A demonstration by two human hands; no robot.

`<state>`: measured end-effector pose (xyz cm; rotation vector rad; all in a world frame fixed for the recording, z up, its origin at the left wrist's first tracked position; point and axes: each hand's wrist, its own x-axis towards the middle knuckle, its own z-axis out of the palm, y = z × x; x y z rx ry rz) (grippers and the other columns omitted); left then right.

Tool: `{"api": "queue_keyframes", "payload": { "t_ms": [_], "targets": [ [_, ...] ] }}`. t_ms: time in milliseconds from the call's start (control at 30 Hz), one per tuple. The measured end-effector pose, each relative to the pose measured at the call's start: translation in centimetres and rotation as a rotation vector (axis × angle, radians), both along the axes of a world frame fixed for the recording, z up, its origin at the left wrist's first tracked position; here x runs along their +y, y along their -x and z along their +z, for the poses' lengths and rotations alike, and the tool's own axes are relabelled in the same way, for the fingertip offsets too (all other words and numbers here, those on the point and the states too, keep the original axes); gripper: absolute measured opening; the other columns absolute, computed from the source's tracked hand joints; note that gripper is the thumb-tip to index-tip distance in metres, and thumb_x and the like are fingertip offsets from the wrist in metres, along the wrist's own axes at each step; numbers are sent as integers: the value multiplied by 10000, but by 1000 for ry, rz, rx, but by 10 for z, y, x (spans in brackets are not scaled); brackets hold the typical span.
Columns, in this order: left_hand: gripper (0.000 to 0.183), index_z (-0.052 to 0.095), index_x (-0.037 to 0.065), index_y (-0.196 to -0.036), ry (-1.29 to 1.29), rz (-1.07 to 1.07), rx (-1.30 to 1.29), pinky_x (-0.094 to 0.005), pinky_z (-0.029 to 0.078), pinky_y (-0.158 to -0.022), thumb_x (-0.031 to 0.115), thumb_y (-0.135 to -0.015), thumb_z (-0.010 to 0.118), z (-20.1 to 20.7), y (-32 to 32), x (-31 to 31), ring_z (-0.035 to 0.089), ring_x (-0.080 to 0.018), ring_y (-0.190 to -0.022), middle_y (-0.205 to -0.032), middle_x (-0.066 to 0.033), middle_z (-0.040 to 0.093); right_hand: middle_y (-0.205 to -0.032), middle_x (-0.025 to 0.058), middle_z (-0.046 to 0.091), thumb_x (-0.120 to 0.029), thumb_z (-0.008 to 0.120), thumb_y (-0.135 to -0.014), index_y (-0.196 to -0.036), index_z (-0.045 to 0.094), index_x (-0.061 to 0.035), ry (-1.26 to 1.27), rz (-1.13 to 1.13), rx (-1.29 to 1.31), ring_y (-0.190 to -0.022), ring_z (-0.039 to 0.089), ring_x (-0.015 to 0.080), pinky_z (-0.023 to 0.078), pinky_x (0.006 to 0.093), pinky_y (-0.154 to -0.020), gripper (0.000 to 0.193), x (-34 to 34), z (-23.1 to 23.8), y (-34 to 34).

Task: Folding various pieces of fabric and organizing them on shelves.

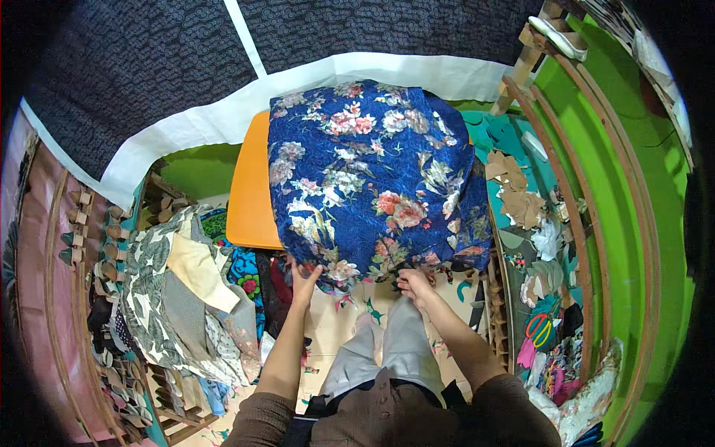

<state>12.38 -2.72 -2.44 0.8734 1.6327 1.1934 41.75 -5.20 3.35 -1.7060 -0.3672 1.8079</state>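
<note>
A blue cloth with a pink and white floral print (350,171) is spread over an orange tabletop (249,194), its near edge hanging toward me. My left hand (303,281) touches that edge near its left corner, thumb and forefinger apart; the other fingers are partly hidden. Further right along the same edge, my right hand (415,287) has its fingers closed on the hem. The cloth lies mostly flat, with some folds on the right side.
Piled fabrics (175,283) lie to my left beside racks of shoe forms (78,216). On the right, a teal surface holds scraps (518,197) and colourful-handled scissors (539,329), behind wooden rails (573,208). Cuttings litter the tiled floor (328,328). A dark patterned curtain (387,33) hangs beyond.
</note>
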Motion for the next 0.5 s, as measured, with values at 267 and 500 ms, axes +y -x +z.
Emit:
{"api": "queue_keyframes", "payload": {
  "t_ms": [267, 500],
  "targets": [
    [73, 547, 71, -836, 118, -114, -416, -215, 372, -582, 141, -851, 538, 31, 11, -14, 480, -83, -613, -697, 12, 519, -893, 48, 558, -293, 535, -831, -998, 524, -52, -196, 327, -123, -840, 530, 142, 424, 257, -683, 294, 9, 23, 54],
    [213, 518, 68, -1087, 104, 62, -643, -248, 439, -759, 151, -896, 474, 96, 2, -45, 556, -116, -816, -887, -12, 581, -1283, 166, 414, -545, 442, -796, -1242, 418, -89, 306, -128, 376, -1117, 411, 351, 305, 559, -924, 638, -24, 14, 63]
  ]
}}
